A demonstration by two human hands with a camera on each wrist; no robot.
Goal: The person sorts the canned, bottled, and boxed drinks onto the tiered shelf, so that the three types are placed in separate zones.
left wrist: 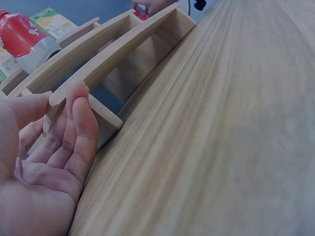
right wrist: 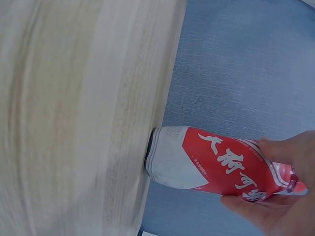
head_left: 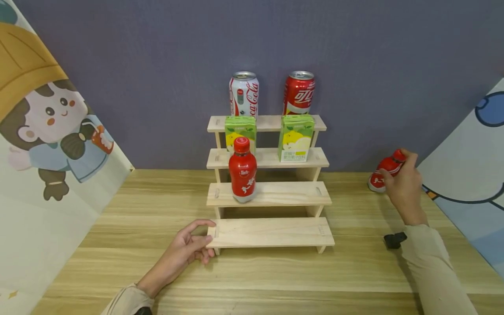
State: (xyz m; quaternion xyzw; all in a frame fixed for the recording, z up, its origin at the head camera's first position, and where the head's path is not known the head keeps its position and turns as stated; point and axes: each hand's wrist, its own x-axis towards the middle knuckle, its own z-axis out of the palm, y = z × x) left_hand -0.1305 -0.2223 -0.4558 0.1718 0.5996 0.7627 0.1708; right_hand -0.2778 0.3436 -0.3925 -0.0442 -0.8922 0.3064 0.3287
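My right hand (head_left: 406, 188) grips a red bottle (right wrist: 221, 164) round its upper part, at the far right by the back wall. The bottle's white base is close to the table, and it leans a little in the head view. At the lowest step of a wooden tiered rack (head_left: 271, 232), my left hand (head_left: 185, 251) pinches the left end of the board, thumb and fingers on either side of it in the left wrist view. A second red bottle (head_left: 243, 173) stands upright on the left of the step above.
Two green juice cartons (head_left: 296, 139) stand on the third step up. A white cola can (head_left: 244, 94) and a red cola can (head_left: 300, 92) stand on the top step. The grey wall (head_left: 177, 87) rises behind; printed panels (head_left: 59, 131) flank the wooden table (head_left: 157, 197).
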